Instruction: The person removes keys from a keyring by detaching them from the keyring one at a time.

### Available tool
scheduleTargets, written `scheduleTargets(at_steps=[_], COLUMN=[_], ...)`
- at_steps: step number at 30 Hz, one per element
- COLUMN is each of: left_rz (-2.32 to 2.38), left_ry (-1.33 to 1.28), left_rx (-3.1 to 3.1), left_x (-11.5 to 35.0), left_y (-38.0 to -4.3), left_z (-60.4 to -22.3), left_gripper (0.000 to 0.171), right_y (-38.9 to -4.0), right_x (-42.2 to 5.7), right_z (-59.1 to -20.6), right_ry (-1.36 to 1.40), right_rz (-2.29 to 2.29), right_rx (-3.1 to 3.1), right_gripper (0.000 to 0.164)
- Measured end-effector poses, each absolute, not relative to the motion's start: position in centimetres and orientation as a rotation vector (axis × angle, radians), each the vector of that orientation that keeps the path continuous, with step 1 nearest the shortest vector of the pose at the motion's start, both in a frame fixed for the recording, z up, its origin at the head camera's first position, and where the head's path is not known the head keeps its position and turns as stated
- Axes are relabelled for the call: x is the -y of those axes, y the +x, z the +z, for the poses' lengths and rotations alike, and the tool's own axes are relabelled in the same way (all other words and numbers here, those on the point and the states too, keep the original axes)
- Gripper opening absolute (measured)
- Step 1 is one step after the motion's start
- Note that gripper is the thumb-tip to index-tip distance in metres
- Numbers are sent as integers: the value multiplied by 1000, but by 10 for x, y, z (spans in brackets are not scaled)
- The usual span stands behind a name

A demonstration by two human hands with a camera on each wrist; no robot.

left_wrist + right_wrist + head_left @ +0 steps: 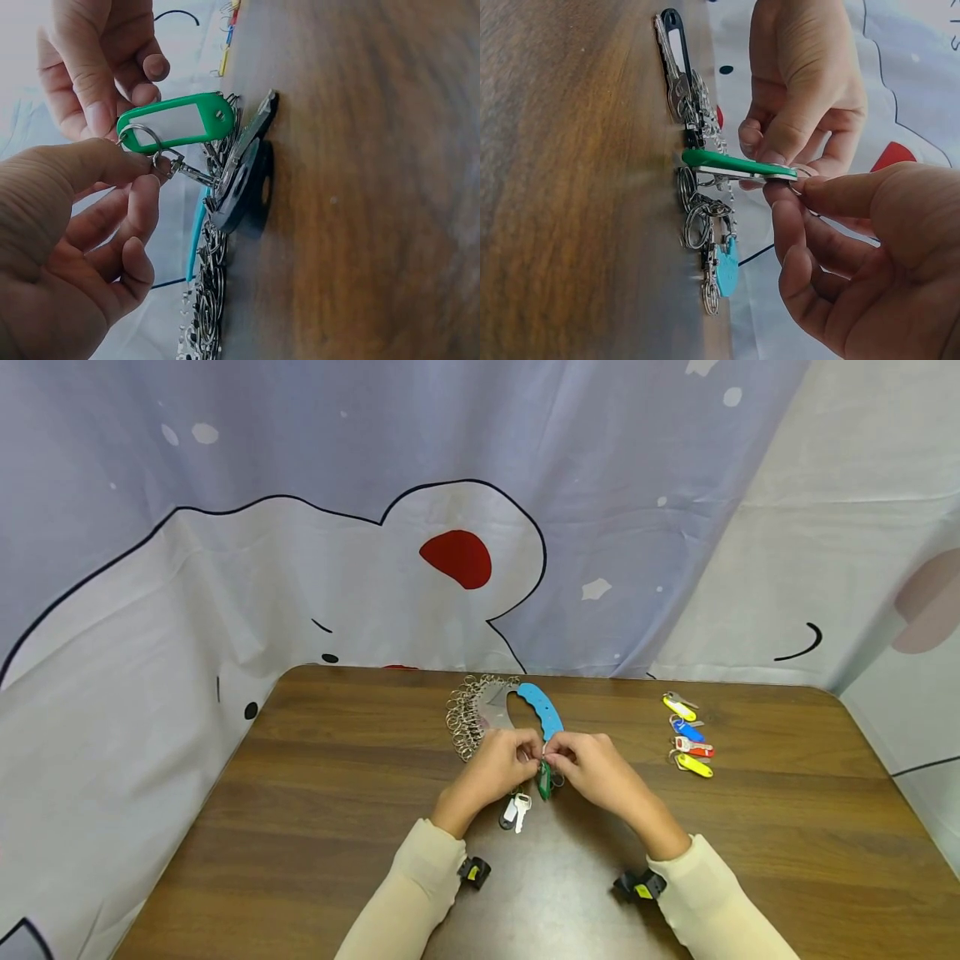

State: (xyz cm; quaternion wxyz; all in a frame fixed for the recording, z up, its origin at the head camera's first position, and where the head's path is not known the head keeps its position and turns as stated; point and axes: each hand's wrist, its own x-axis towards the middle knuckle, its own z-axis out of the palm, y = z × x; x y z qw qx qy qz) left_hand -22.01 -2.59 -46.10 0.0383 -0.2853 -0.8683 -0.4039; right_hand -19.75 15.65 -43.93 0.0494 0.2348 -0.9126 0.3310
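Note:
Over the table's middle my left hand point(498, 764) and right hand point(596, 768) meet fingertip to fingertip. Between them hangs a green key tag point(169, 120) with a white label, and a key point(731, 173) shows along its side. Its split ring point(142, 137) is pinched by both hands at the tag's end. A small metal swivel clasp point(196, 175) hangs beside that ring, close to my left fingertips. Just behind the hands lies a curved blue handle point(542, 710) on a grey plate point(495, 703) edged with many metal rings point(461, 727).
A black key tag point(507, 815) with a silver key point(522, 810) lies just in front of my left hand. At the right, a column of tagged keys holds yellow point(696, 766), red point(701, 750) and blue point(686, 730) tags. A printed curtain point(337, 577) hangs behind the wooden table point(337, 793).

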Motion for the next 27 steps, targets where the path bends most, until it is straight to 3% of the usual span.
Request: scheduleTargets(at_steps=[27], left_rz=[-1164], left_ry=[-896], left_rx=[2622], left_x=[28], left_y=[-221], left_z=[-461], left_gripper=[15], right_y=[-199], right_x=[-154], right_z=[-444], right_ry=[625], right_rz=[1131], right_rx=[2772], right_gripper=[9])
